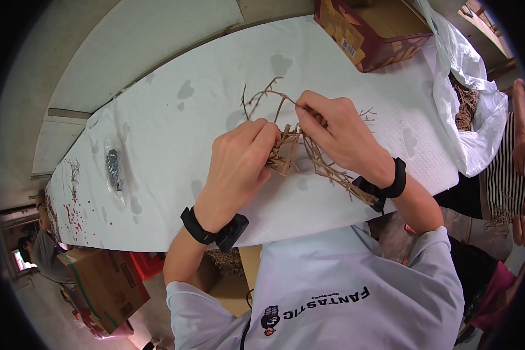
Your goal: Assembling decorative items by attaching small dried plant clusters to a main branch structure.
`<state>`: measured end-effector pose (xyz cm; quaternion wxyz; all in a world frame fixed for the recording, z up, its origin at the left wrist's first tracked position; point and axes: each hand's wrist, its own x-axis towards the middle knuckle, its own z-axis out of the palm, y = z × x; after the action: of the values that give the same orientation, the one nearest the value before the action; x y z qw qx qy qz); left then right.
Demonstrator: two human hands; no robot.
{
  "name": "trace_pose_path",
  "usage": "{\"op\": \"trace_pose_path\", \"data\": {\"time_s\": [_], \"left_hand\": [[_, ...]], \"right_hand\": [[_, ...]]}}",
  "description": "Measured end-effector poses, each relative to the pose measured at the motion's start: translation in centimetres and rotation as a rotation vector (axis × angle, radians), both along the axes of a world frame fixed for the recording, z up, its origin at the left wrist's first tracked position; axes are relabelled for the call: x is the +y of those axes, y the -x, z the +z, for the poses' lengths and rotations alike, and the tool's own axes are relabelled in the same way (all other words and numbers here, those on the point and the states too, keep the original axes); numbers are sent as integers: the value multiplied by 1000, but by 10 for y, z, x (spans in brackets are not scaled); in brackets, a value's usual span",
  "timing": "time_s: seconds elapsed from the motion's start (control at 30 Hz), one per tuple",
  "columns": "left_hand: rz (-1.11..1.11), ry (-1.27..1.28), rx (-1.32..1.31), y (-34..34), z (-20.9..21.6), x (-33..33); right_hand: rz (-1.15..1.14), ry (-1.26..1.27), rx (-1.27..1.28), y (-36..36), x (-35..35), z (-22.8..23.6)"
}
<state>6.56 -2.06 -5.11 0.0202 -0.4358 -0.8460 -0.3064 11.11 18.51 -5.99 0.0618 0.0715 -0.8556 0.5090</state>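
Over the white-covered table (pixel 216 70), both my hands work on brown, dry branching twigs. My left hand (pixel 239 160) is closed around a small clump of twigs (pixel 285 153), whose cut stems stick out past the fingers. With thumb and forefinger pinched, my right hand (pixel 341 131) grips a thin twig (pixel 283 96) that arches across to the left. A longer branching sprig (pixel 329 169) hangs below the right hand toward that wrist. The palms and part of the stems are hidden by the fingers.
A printed cardboard box (pixel 370 35) stands at the far right, beside a white plastic bag (pixel 472 128) of twigs. On the left lie a clear-wrapped dark item (pixel 114 169) and scattered red berries (pixel 76 219). Other people are at both ends; a carton (pixel 108 286) stands lower left.
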Motion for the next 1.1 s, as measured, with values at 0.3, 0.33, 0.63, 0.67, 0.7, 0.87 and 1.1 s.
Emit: {"op": "trace_pose_path", "data": {"time_s": [0.3,0.33,0.63,0.67,0.7,0.87,1.1], "left_hand": [[-79,-19,-363,0,4,-17],[-84,-39,-437,1,6,-18],[-122,-53,-614,-5,14,-36],[-131,-31,-609,-7,15,-37],[-140,-8,-604,-8,16,-39],[-82,-12,-513,-2,12,-62],[201,-412,-777,5,-14,-96]], "right_hand": [[163,-34,-160,-3,-1,14],[170,-26,-149,-4,-1,16],[204,8,-198,-9,-2,21],[205,9,-198,-9,-2,21],[206,-14,-180,-9,-3,21],[14,-179,138,-5,26,-5],[-158,359,-240,10,55,-2]]}}
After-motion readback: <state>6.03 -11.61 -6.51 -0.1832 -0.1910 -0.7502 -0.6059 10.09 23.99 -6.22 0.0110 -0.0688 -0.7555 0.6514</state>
